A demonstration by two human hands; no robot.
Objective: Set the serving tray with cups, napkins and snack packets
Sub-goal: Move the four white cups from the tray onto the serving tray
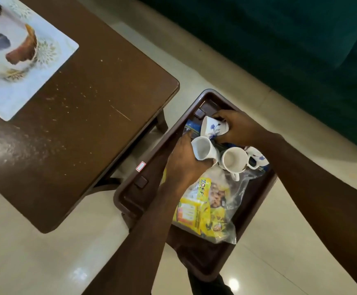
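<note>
Serving tray [130, 194], held low: left hand [184, 165] closed round one tilted cup [204, 149], right hand [237, 128] gripping another [212, 127] at its 12 o'clock; snack packets [203, 209] at 6.

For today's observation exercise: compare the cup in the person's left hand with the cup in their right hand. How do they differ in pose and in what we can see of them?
The left hand holds a cup whose mouth faces the camera, showing a plain white inside. The right hand holds a cup tipped on its side, showing its outer wall with a blue flower. The left hand's cup sits nearer the camera; the right hand's cup lies farther along the tray. Both are white and held over that tray.
</note>
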